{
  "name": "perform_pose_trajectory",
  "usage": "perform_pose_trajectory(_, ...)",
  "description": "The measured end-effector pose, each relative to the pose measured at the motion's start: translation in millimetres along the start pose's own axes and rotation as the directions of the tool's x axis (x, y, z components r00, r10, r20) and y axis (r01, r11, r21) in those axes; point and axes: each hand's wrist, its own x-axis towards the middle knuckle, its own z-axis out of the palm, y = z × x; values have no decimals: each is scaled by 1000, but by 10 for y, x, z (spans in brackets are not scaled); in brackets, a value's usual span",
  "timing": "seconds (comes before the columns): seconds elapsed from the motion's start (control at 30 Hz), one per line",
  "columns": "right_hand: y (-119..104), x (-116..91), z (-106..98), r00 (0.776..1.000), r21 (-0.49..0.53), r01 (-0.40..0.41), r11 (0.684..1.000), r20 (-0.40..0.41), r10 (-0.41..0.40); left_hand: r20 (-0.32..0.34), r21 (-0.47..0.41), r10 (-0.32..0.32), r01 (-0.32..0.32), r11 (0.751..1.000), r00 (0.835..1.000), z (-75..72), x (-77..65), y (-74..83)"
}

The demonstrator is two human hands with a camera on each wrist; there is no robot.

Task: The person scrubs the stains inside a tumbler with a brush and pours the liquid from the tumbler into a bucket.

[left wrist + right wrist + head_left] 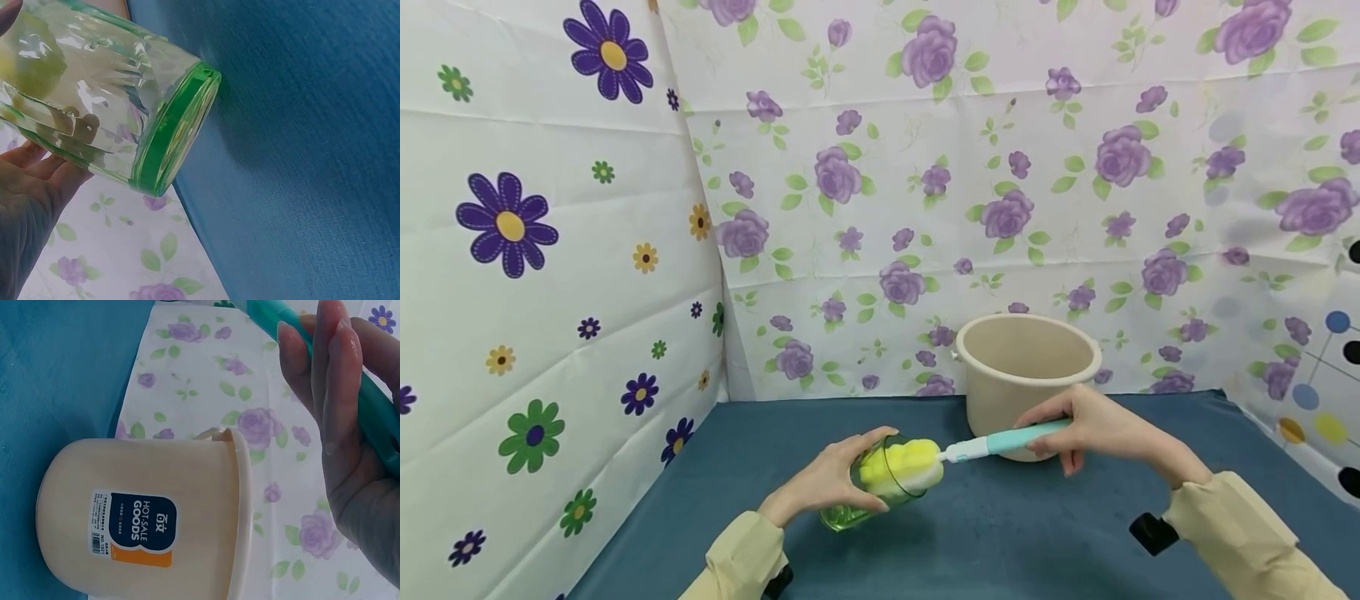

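Note:
My left hand (827, 479) grips a clear green-tinted glass (106, 100), tilted with its mouth toward the right and its thick green base (178, 131) low on the left. Partly inside the glass mouth is the yellow and white sponge head of a bottle brush (917, 460). My right hand (1093, 429) pinches the brush by its turquoise handle (1018, 437), which slopes up to the right. In the right wrist view, wet-looking fingers (340, 381) lie along that handle. The glass is held over the blue tabletop, and the left wrist view shows only part of the sponge through its wall.
A beige bucket (1000, 400) stands behind the right hand, near the back edge of the blue tabletop (700, 500). Its side carries a printed label (134, 528). Flower-patterned sheets (865, 233) hang at the back and sides.

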Motion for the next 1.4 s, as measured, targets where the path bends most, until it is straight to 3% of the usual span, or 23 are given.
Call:
perform_pose_trajectory(0.3, 53, 31, -14, 1000, -42, 16, 999, -19, -16, 2, -9, -3, 3, 1000, 1000, -5, -4, 13)
perform_pose_trajectory(0.53, 154, 5, -5, 1000, -24, -3, 1000, -7, 3, 5, -10, -15, 15, 1000, 1000, -7, -11, 10)
perform_pose_trajectory(1.07, 157, -17, 4, 997, 40, 77, 996, 18, -78, -2, -7, -19, 19, 1000, 1000, 5, -7, -8)
perform_pose_trajectory(1.4, 119, 56, 19, 999, -48, 31, 998, -17, -32, -8, 0, -15, 15, 1000, 1000, 6, -14, 10)
